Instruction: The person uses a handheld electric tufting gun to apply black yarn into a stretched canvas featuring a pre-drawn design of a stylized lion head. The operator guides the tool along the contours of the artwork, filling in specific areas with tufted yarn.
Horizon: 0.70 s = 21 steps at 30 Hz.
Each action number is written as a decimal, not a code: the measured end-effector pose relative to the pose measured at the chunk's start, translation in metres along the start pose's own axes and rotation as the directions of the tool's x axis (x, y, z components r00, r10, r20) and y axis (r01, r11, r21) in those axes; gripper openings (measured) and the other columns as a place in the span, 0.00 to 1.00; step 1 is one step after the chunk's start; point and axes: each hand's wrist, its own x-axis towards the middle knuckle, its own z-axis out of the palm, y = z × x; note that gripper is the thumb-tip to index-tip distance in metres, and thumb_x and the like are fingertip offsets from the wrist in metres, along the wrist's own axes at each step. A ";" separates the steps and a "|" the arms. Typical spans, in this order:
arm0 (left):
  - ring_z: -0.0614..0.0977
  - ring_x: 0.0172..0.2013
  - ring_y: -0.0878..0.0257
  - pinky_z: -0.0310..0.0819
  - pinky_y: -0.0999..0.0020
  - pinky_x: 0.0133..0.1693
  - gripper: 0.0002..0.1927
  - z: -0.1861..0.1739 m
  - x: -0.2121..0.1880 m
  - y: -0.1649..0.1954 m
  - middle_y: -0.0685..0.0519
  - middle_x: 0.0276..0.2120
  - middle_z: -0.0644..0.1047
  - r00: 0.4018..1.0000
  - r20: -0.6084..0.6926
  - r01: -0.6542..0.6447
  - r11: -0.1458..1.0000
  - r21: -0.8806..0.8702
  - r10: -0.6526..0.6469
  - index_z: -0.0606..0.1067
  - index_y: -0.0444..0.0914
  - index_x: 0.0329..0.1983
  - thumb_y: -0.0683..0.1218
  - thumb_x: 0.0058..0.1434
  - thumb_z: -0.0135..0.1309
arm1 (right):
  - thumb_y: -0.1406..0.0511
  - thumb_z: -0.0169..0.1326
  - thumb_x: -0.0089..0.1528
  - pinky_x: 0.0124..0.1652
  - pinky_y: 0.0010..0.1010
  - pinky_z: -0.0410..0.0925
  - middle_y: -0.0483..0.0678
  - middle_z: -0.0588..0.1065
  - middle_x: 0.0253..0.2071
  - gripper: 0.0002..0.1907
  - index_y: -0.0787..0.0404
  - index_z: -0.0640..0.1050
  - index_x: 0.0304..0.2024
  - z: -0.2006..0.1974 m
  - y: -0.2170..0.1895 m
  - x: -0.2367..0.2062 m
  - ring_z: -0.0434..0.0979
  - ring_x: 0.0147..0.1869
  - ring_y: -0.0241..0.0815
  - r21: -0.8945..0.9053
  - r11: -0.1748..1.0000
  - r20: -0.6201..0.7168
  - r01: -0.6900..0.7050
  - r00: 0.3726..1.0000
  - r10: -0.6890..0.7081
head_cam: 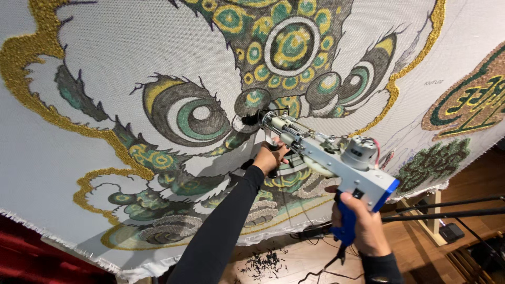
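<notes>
A white and blue tufting gun (326, 152) points its needle tip at a large stretched white cloth (105, 68) bearing a green, yellow and grey creature design with big round eyes. My left hand (271, 156), in a black sleeve, grips the gun's front handle just below the barrel. My right hand (363, 223) is closed around the blue rear grip. The needle touches the cloth at a dark tufted patch (247, 113) between the two eyes. A small grey motor (359, 149) sits on top of the gun body.
Gold tufted outlines run along the cloth's left side (31, 68) and upper right (415, 58). Dark yarn scraps (263, 260) lie on the wooden floor below. Black rods (447, 208) and a wooden frame leg (431, 215) stand at the right. Cables trail on the floor.
</notes>
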 end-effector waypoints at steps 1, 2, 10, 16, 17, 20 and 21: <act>0.79 0.22 0.64 0.73 0.67 0.23 0.11 0.005 -0.001 -0.007 0.53 0.32 0.77 1.000 0.012 0.001 0.999 0.034 -0.001 0.74 0.27 0.44 0.40 0.63 0.58 | 0.58 0.56 0.60 0.22 0.33 0.65 0.49 0.70 0.20 0.18 0.67 0.73 0.40 -0.009 -0.004 0.000 0.70 0.20 0.41 -0.010 1.000 0.015 0.000 1.000 0.000; 0.78 0.21 0.64 0.71 0.69 0.23 0.11 0.010 -0.001 -0.011 0.52 0.30 0.78 1.000 0.023 0.001 0.998 0.068 -0.002 0.76 0.28 0.45 0.41 0.63 0.57 | 0.57 0.55 0.59 0.22 0.33 0.65 0.50 0.70 0.20 0.20 0.69 0.74 0.42 -0.016 -0.008 -0.001 0.70 0.20 0.42 -0.019 1.000 0.031 0.001 1.000 0.000; 0.78 0.21 0.66 0.75 0.67 0.24 0.12 0.050 -0.027 0.001 0.51 0.29 0.79 0.999 -0.033 0.038 0.995 0.095 -0.035 0.79 0.28 0.44 0.43 0.63 0.59 | 0.52 0.53 0.58 0.24 0.30 0.61 0.47 0.68 0.20 0.35 0.74 0.75 0.57 -0.053 -0.025 -0.013 0.66 0.22 0.39 0.008 1.000 0.145 -0.018 0.989 0.016; 0.79 0.20 0.65 0.73 0.67 0.24 0.14 0.060 -0.040 0.027 0.49 0.27 0.80 1.000 -0.023 0.012 0.973 0.230 -0.007 0.81 0.29 0.43 0.46 0.62 0.62 | 0.49 0.53 0.57 0.24 0.29 0.61 0.46 0.66 0.20 0.38 0.75 0.75 0.58 -0.066 -0.018 -0.021 0.65 0.22 0.39 0.015 1.000 0.162 0.021 0.987 -0.024; 0.79 0.20 0.64 0.73 0.67 0.24 0.14 0.061 -0.041 0.029 0.48 0.27 0.80 1.000 -0.021 0.003 0.970 0.241 0.002 0.81 0.29 0.43 0.46 0.62 0.62 | 0.49 0.52 0.58 0.24 0.29 0.61 0.46 0.66 0.20 0.38 0.75 0.75 0.58 -0.067 -0.018 -0.021 0.65 0.22 0.39 0.017 1.000 0.160 0.018 0.987 -0.020; 0.78 0.22 0.65 0.75 0.68 0.25 0.15 0.058 -0.043 0.028 0.46 0.30 0.81 1.000 0.014 0.009 0.972 0.237 -0.012 0.81 0.27 0.45 0.45 0.62 0.63 | 0.50 0.52 0.58 0.24 0.29 0.61 0.46 0.66 0.21 0.37 0.74 0.75 0.58 -0.066 -0.013 -0.020 0.66 0.22 0.38 0.055 0.998 0.160 -0.026 0.987 0.017; 0.79 0.24 0.67 0.74 0.70 0.25 0.16 0.057 -0.044 0.026 0.48 0.33 0.82 0.999 0.026 0.038 0.978 0.206 -0.044 0.80 0.29 0.47 0.45 0.62 0.61 | 0.50 0.52 0.58 0.24 0.29 0.61 0.45 0.66 0.21 0.37 0.73 0.74 0.58 -0.066 -0.012 -0.019 0.66 0.22 0.38 0.073 0.996 0.161 -0.047 0.986 0.035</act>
